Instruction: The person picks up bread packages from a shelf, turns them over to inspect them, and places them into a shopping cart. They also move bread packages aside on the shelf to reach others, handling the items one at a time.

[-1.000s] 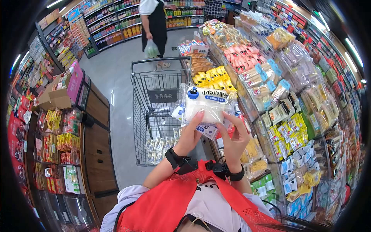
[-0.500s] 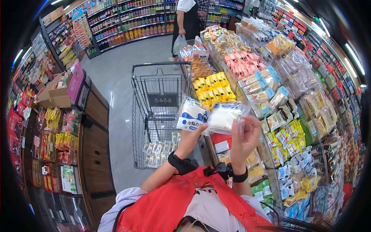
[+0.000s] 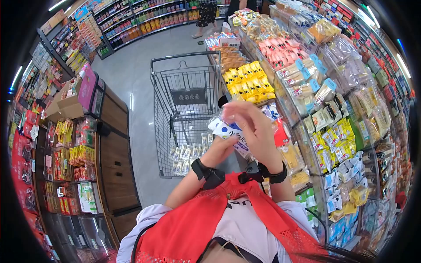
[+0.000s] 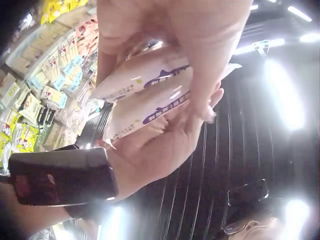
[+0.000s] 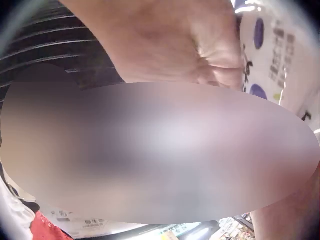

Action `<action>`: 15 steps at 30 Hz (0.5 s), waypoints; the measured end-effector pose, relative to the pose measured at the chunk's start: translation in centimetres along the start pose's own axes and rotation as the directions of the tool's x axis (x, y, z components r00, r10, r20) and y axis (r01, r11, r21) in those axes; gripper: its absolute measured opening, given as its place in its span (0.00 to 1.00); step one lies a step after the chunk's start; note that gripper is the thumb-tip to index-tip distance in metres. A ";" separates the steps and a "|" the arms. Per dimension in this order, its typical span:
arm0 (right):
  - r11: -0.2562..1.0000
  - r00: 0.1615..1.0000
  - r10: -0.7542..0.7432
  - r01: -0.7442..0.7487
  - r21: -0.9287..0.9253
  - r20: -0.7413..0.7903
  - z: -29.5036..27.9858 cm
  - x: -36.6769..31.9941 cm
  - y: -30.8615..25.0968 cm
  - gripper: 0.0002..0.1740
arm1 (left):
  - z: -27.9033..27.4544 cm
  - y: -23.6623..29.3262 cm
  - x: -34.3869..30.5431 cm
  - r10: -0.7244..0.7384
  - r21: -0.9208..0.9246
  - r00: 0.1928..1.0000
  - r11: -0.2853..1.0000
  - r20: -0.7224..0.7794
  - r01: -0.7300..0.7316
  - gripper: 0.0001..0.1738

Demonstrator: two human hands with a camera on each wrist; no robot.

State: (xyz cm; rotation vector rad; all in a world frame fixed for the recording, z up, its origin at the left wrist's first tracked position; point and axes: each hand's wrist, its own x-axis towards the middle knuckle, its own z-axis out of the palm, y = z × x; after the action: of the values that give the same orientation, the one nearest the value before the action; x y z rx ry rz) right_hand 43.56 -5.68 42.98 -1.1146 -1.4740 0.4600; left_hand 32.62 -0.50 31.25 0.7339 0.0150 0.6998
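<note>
In the head view, both hands meet in front of the chest around two soft white-and-blue packs of bread [image 3: 224, 130]. My left hand [image 3: 220, 149] grips them from the near left side. Across their right side, my right hand [image 3: 256, 133] has its fingers bent over the top and hides most of the packs. From the left wrist, the two packs [image 4: 150, 111] show stacked flat against each other, between the hand above and the palm below. Part of a printed wrapper [image 5: 272, 50] fills the right wrist view's upper right corner; a large blurred patch covers its middle.
A shopping cart [image 3: 188, 97] stands ahead, several small packets [image 3: 186, 153] in its bottom. To the right runs a display of packaged snacks [image 3: 307, 79], with yellow packets [image 3: 247, 81] nearest the cart. A wooden cabinet [image 3: 112, 166] borders the left. Another shopper's legs [image 3: 206, 19] show far ahead.
Half a second ago the packs were side by side, one in each hand; now they are together. My right hand has swung left over them. The shopper with the bag has left view.
</note>
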 end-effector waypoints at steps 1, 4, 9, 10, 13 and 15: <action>0.986 0.989 -0.136 0.131 -0.103 -0.050 0.1 0.0 0.7 0.15 | 0.6 0.6 -0.1 -0.029 0.057 0.998 0.998 -0.059 0.033 0.36; 0.834 0.948 -0.254 0.115 -0.540 -0.190 0.1 -0.3 0.6 0.16 | 1.7 0.9 0.4 -0.046 0.051 0.988 0.997 -0.145 0.054 0.30; 0.903 0.984 0.129 -0.168 -0.395 -0.123 -1.4 -1.8 1.2 0.24 | 0.8 0.9 0.9 -0.161 -0.060 0.980 0.986 -0.121 0.155 0.29; 0.902 0.981 0.134 -0.181 -0.392 -0.143 -1.2 -2.1 1.5 0.24 | 0.6 0.9 0.8 -0.162 0.018 0.985 0.986 -0.052 0.164 0.29; 0.886 0.948 0.230 -0.297 -0.357 -0.218 -0.6 -2.6 3.8 0.23 | 0.5 -0.8 1.7 -0.212 0.121 0.966 0.965 -0.150 0.231 0.29; 0.919 0.947 0.257 -0.301 -0.256 -0.191 -0.8 -3.1 6.0 0.22 | -0.2 -1.5 2.3 -0.199 0.119 0.955 0.966 -0.221 0.229 0.28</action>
State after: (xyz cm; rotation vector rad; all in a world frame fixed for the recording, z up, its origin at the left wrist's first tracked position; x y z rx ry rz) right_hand 46.13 -5.67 36.67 -1.5667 -1.2733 0.3560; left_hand 35.23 0.17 30.73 0.7806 0.3349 0.5677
